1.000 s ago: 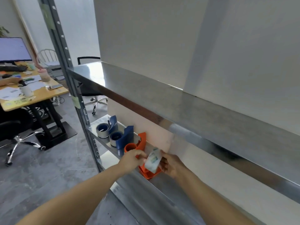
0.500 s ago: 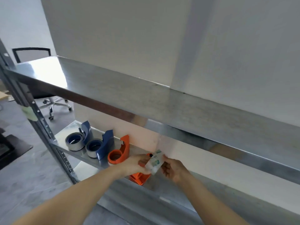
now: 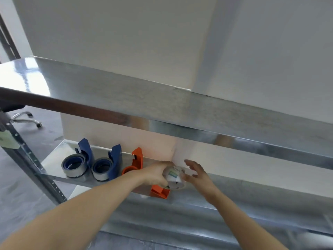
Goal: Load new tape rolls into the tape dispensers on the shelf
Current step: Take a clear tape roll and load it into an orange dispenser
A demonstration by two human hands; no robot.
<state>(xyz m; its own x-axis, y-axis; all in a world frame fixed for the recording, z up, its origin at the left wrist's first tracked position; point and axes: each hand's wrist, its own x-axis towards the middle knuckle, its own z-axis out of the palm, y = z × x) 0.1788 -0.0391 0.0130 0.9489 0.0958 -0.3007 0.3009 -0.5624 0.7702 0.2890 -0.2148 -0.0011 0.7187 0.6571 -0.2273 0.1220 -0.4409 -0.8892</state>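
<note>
Our left hand [image 3: 155,175], centre-low in the frame, curls round a white tape roll [image 3: 173,177]. Its label shows green and blue patches, but the writing is too blurred to read. Our right hand [image 3: 197,175] lies just right of the roll with its fingers spread, and we cannot tell if it touches. An orange dispenser [image 3: 159,193] sits beneath them on the lower shelf [image 3: 52,163]. Leftward stand a second orange dispenser [image 3: 135,163], a blue dispenser [image 3: 115,160] and a farther blue dispenser [image 3: 85,153].

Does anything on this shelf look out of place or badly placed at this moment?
The front orange dispenser, below the left hand that holds the tape roll, sits at the very front edge of the lower shelf and seems to overhang it, so it might tip off. Nothing else stands out.
</note>
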